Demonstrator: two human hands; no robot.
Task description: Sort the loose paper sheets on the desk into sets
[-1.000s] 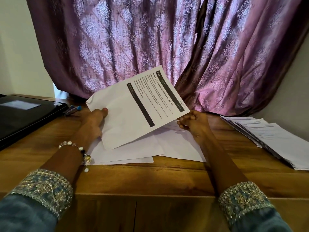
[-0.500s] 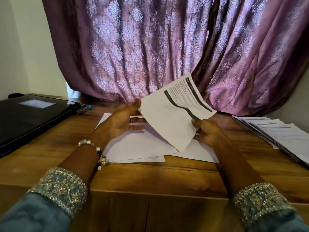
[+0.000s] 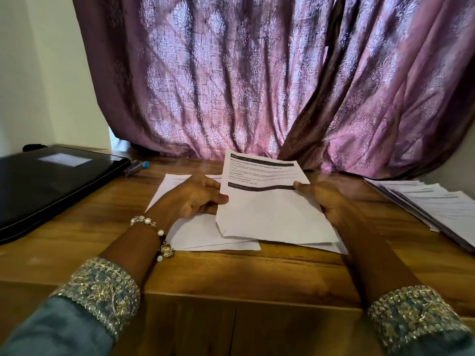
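A printed sheet [image 3: 267, 201] with black header bars is held between both hands, low over the desk and facing me. My left hand [image 3: 195, 199] grips its left edge, thumb on top. My right hand [image 3: 323, 201] holds the right edge with the thumb on the paper. Under it lie several loose white sheets [image 3: 205, 235] spread on the wooden desk [image 3: 231, 273]. A fanned stack of printed sheets [image 3: 431, 209] lies at the right side of the desk.
A closed black laptop [image 3: 51, 186] sits at the left, with a blue-tipped pen [image 3: 137, 167] beside it. A purple patterned curtain [image 3: 257, 86] hangs behind the desk. The desk's front edge runs just below my wrists.
The held sheet has turned from tilted and raised to squarely facing me, lower over the loose sheets. My left hand went from open beside the sheet to gripping its left edge.
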